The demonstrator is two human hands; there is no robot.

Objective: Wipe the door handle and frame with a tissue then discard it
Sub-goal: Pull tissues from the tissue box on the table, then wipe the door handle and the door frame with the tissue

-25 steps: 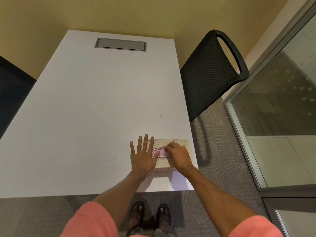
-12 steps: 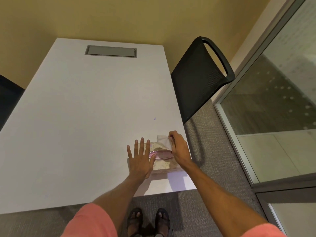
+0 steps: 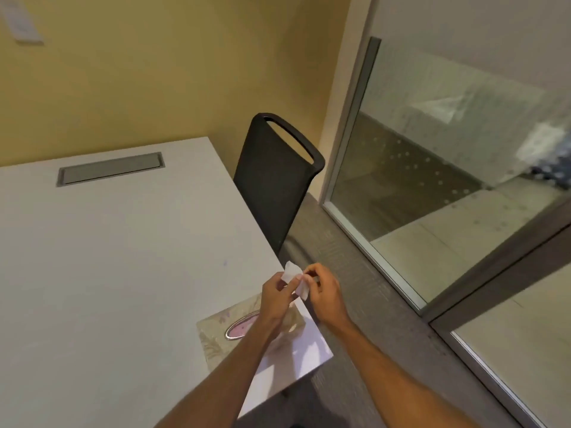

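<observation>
A small white tissue (image 3: 293, 274) is pinched between both hands above the table's right edge. My left hand (image 3: 278, 296) grips its left side and my right hand (image 3: 324, 293) grips its right side. Under my left wrist lies a beige patterned tissue box (image 3: 216, 332) with an oval pink opening, flat on the white table (image 3: 108, 257). To the right stands a glass wall with a grey metal frame (image 3: 355, 125). No door handle is in view.
A black mesh chair (image 3: 272, 177) stands by the table's right side, near the glass. A grey cable hatch (image 3: 109, 168) is set into the far part of the table. Grey carpet (image 3: 355, 273) runs between table and glass.
The tissue has come out of the box and is now held up in both hands. My left hand has left the box top. The view has swung to the right toward the glass.
</observation>
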